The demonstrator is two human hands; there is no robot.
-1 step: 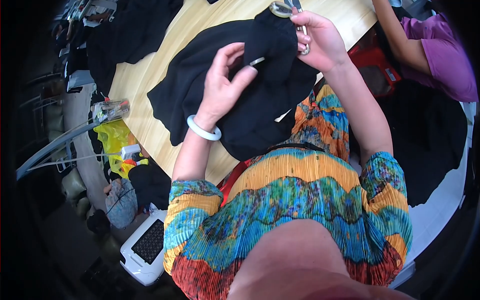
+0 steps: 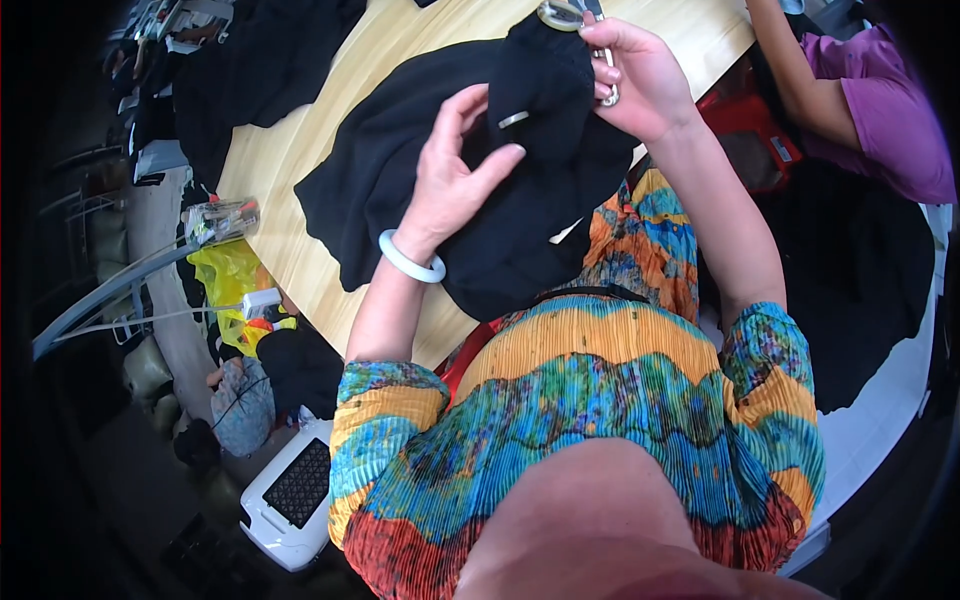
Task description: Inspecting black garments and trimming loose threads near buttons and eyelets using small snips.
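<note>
Black cloth (image 2: 400, 170) lies in a loose heap on the table in front of me, a narrower part of it raised between my hands. My left hand (image 2: 455, 175), with a pale bangle (image 2: 410, 258) on its wrist, is at the left edge of that raised part. Its thumb stands apart from the fingers, whose tips go out of sight behind the cloth. A small pale, shiny oval piece (image 2: 513, 119) shows on the cloth near the thumb. My right hand (image 2: 640, 85) is closed on metal scissors (image 2: 560, 15) at the cloth's far right edge; the fingers partly hide them.
The pale wooden table (image 2: 290, 190) carries more black cloth (image 2: 265, 70) at the far left. A clear container (image 2: 222, 222) and a yellow plastic bag (image 2: 225, 285) are at its left edge. Another person in a purple top (image 2: 880, 100) sits at right, near a red thing (image 2: 745, 140).
My left thumb has moved slightly away from the pale oval piece, opening a gap. The right hand with the scissors stays nearly in place.
</note>
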